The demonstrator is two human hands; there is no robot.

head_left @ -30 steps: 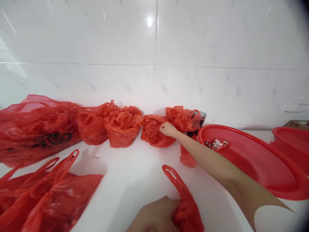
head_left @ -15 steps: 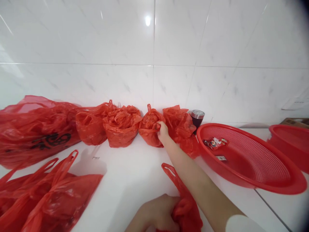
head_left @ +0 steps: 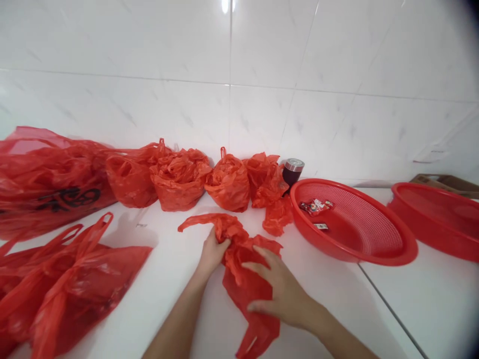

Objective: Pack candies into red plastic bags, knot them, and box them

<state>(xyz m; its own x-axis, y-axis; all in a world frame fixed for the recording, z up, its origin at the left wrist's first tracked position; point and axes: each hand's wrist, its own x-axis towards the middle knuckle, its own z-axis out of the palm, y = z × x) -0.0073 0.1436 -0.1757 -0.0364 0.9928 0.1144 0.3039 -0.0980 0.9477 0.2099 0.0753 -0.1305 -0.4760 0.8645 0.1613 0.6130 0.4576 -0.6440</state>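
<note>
Both of my hands are on a crumpled empty red plastic bag point(head_left: 243, 279) lying on the white counter point(head_left: 179, 254). My left hand point(head_left: 211, 252) grips the bag's upper part near its handle, fingers closed on the plastic. My right hand point(head_left: 277, 289) lies over the bag's middle, fingers curled round the plastic. Behind them a row of small filled red bags point(head_left: 228, 182) stands against the tiled wall.
A large red bag with black print point(head_left: 48, 184) and flat red bags point(head_left: 67, 289) lie at the left. A dark jar with a metal lid point(head_left: 292, 172) stands by a red mesh basket point(head_left: 374, 249) holding small wrapped sweets point(head_left: 315, 206). Another red basin point(head_left: 437, 219) sits far right.
My right hand left the filled bag at the wall and came back onto the empty bag. My left hand moved forward with that bag, which now lies spread between both hands.
</note>
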